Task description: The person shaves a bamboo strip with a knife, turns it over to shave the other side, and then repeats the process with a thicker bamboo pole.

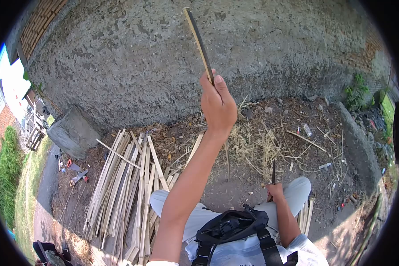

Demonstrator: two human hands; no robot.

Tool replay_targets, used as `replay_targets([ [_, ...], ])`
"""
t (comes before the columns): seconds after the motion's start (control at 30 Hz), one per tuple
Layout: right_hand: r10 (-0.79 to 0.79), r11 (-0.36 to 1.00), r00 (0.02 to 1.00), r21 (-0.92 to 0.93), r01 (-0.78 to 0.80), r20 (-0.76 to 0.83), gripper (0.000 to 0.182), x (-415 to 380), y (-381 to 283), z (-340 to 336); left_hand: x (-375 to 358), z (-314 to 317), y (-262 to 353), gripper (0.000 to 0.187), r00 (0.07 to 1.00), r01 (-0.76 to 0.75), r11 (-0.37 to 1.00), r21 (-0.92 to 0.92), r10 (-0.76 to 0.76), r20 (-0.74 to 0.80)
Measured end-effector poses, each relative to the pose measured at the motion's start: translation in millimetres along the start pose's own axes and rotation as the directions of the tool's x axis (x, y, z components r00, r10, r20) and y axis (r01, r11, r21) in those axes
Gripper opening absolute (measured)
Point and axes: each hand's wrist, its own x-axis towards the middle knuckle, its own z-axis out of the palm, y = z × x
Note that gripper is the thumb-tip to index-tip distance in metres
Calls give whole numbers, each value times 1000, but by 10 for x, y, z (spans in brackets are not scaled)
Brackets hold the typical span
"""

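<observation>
My left hand [220, 108] is raised in front of the wall, fingers wrapped around the lower end of a split bamboo strip [197, 42]. The strip points upward, leaning slightly left, with a pale side and a dark side. Lower right, by my right knee, my right hand [275, 192] is closed around the handle of a knife [274, 170], whose dark blade stands upright. The blade is apart from the strip. My right fingers hide most of the handle.
Many bamboo strips [115, 186] lie in a pile to my left. Shavings [252, 142] cover the ground ahead, below a rough wall [164, 62]. A concrete block [74, 132] and a hand saw [78, 178] are at far left. A low concrete kerb [359, 142] runs along the right.
</observation>
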Motion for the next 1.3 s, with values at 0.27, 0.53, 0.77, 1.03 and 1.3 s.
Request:
replay_targets([
  [0.27, -24, 998, 999, -65, 22, -32, 23, -82, -41, -21, -148, -16, -158, 62, 985, -174, 950, 259, 173, 26],
  [0.53, -38, 982, 997, -187, 25, -63, 27, -78, -34, 4, -225, -197, -199, 65, 974, -224, 971, 84, 221, 40],
  [0.77, -51, 969, 996, -243, 31, -75, 26, -102, -29, -1, -223, -389, -65, 71, 998, -36, 999, -40, 38, 59],
  [1.03, -69, 978, 996, -200, 58, -50, 26, -94, 1, -8, -195, -388, -165, 58, 999, -15, 988, -151, 10, -40],
  [1.3, -75, 961, 995, -271, 55, -64, 28, -85, 4, -4, -225, -412, -246, 35, 996, 85, 932, -351, -93, -5],
])
